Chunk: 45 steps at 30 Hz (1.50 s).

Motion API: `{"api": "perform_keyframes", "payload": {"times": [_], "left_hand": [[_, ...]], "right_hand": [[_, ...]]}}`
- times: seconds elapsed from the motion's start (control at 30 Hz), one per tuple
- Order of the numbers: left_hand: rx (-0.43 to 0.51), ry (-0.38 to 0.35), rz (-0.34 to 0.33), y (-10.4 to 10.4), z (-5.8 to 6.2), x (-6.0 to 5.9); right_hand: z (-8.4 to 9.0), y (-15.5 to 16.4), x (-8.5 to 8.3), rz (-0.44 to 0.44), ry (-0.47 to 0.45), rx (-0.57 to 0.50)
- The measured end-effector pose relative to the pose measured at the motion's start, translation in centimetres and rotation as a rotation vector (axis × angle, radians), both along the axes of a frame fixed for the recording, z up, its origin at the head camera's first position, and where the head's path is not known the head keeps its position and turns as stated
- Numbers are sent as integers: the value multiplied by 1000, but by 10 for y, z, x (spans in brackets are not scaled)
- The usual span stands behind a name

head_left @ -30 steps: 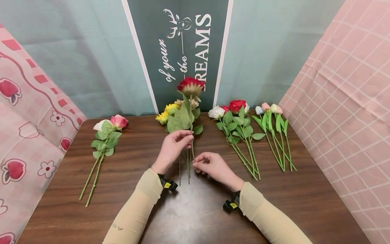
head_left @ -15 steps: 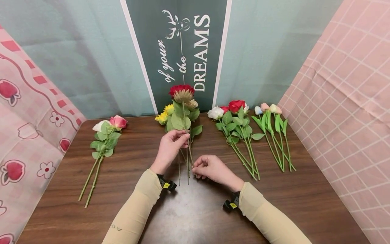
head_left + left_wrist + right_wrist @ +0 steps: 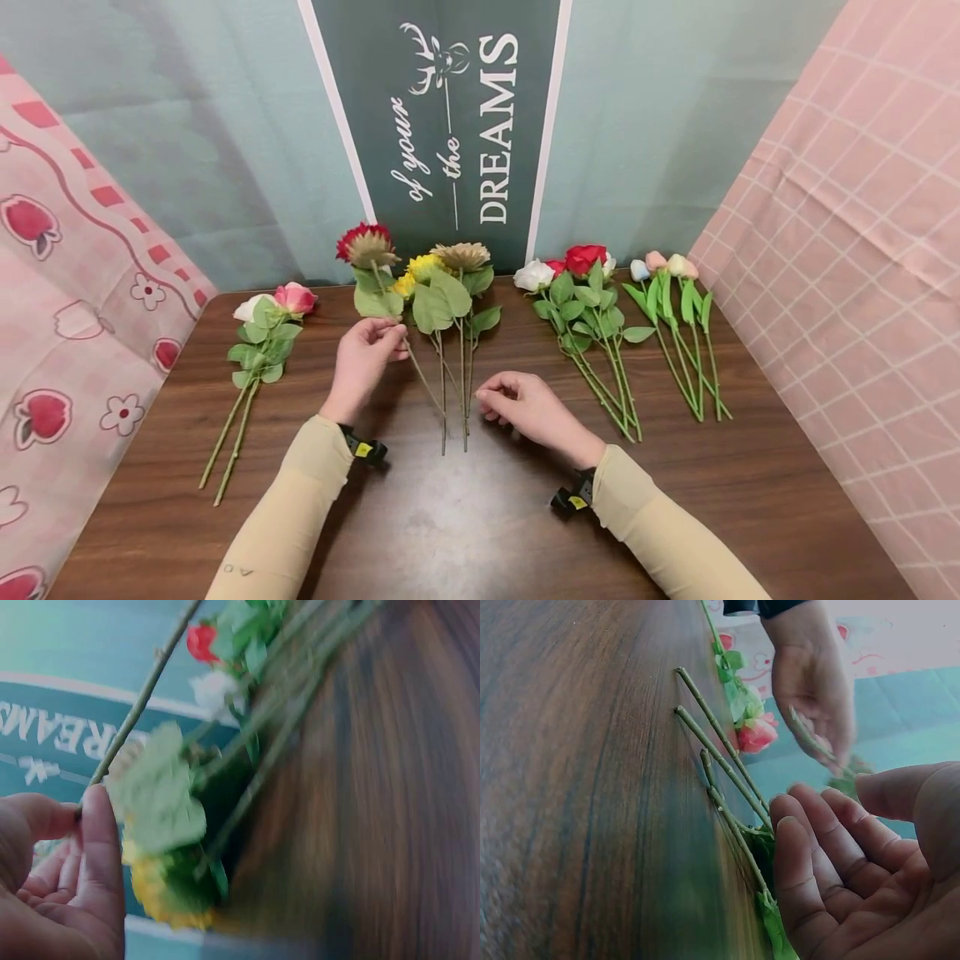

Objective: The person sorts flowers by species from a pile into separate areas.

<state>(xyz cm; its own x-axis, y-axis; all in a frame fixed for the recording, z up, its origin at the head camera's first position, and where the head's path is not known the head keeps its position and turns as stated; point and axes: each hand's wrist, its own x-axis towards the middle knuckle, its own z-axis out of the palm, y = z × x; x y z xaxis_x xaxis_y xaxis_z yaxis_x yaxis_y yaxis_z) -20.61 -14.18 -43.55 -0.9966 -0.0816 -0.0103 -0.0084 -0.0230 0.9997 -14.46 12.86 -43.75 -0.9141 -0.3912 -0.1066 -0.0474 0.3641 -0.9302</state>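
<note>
Sunflowers [image 3: 438, 287] lie between hands; left hand [image 3: 363, 358] pinches red flower [image 3: 365, 244], right hand [image 3: 525, 406] released.

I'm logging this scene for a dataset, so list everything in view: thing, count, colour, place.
Red flower: one, red head with a tan underside, its stem pinched in the left hand, raised off the table.
Middle bunch: a yellow and a tan head, green leaves, back centre.
Pink and white bunch: two stems, far left.
Rose bunch: red and white heads, right of centre.
Tulip bunch: pastel buds, far right.
Table: one, dark brown wood.
Banner: one, dark green with white lettering, behind.
Left hand: pinches the red flower's stem.
Right hand: loosely curled, holds nothing, beside the stem ends.
</note>
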Motion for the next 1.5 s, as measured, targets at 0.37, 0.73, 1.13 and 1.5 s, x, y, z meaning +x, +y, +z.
{"api": "perform_keyframes", "payload": {"times": [0.37, 0.73, 1.13, 1.5], "left_hand": [[-90, -300, -213, -12, -25, 2], [-580, -283, -322, -18, -17, 0], [-776, -252, -370, -52, 4, 7], [-1189, 24, 3, -178, 26, 21]], "right_hand": [[-2, 1, 0, 12, 11, -8], [0, -3, 5, 30, -1, -18], [9, -18, 3, 101, 102, 115], [23, -82, -12, 384, 451, 461]]}}
